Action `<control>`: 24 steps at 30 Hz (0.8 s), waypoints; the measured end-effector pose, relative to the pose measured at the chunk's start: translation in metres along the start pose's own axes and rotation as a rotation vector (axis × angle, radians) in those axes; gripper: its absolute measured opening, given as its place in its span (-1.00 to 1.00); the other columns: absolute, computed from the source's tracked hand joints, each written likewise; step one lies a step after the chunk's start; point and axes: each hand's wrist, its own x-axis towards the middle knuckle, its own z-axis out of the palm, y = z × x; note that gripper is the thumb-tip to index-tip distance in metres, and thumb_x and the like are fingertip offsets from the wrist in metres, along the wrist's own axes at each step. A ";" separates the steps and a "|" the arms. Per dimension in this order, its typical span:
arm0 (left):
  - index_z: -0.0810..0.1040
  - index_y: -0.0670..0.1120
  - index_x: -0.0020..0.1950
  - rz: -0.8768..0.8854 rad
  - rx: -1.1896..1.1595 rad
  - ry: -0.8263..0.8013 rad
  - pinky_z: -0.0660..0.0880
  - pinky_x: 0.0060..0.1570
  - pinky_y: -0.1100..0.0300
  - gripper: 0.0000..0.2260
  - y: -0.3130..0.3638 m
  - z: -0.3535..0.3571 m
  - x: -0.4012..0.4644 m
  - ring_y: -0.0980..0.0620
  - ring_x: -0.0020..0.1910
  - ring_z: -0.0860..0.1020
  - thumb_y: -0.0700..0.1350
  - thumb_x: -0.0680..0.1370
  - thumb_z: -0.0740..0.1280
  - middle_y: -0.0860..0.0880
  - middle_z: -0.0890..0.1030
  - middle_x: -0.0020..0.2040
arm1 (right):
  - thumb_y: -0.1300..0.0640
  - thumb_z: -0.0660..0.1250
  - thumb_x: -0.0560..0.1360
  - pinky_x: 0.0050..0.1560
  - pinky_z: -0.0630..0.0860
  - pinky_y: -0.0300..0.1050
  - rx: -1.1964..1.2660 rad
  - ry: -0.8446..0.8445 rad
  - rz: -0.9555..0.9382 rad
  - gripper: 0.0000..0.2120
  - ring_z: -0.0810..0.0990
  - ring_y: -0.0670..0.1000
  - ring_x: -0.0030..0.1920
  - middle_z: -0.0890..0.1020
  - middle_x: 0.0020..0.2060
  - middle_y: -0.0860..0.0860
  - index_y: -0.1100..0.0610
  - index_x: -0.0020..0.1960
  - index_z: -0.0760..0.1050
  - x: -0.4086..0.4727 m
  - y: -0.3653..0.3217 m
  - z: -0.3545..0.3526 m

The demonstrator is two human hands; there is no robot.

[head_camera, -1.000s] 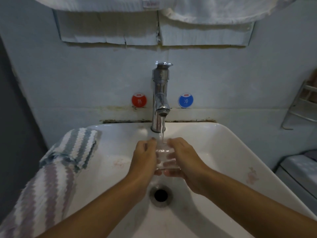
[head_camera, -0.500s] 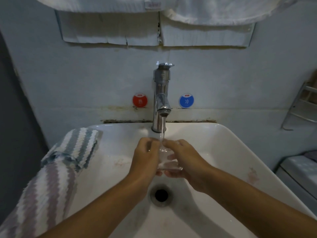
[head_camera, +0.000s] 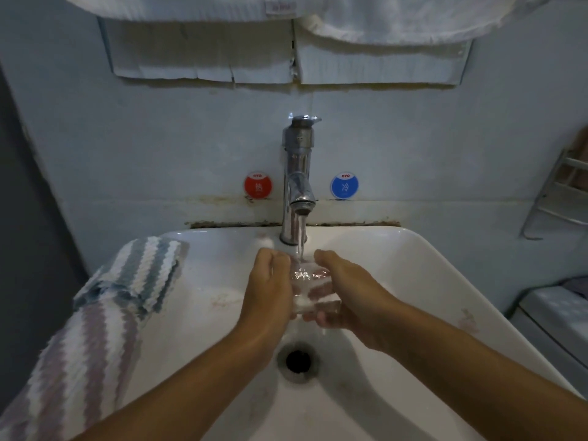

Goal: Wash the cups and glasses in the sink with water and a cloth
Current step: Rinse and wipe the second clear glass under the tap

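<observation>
A clear glass (head_camera: 313, 289) is held upright over the white sink (head_camera: 423, 272), right under the chrome tap (head_camera: 298, 186). Water runs from the spout into the glass. My left hand (head_camera: 269, 289) curls round the glass's left side. My right hand (head_camera: 346, 292) wraps its right side, fingers showing through the glass. A striped cloth (head_camera: 105, 300) in white, teal and purple lies draped over the sink's left rim, away from both hands.
The drain (head_camera: 298, 361) sits below the hands. Red (head_camera: 258, 185) and blue (head_camera: 344, 185) round stickers flank the tap on the wall. White towels (head_camera: 381, 23) hang above. A wire rack (head_camera: 560, 192) is on the right wall, a grey surface (head_camera: 553, 310) beside the sink.
Both hands and the glass have stayed under the running water, shifting only slightly; the glass seems turned a little between the fingers.
</observation>
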 end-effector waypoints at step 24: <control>0.52 -0.04 0.12 -0.163 -0.121 -0.035 0.57 -0.41 0.20 -0.77 0.002 -0.007 0.002 -0.04 -0.17 0.65 0.09 0.61 0.27 -0.08 0.64 0.00 | -0.10 0.13 0.63 -0.24 0.54 -0.13 -0.061 0.001 -0.086 -0.72 0.60 0.05 -0.11 0.58 -0.06 0.07 0.06 0.18 0.44 0.000 0.010 0.013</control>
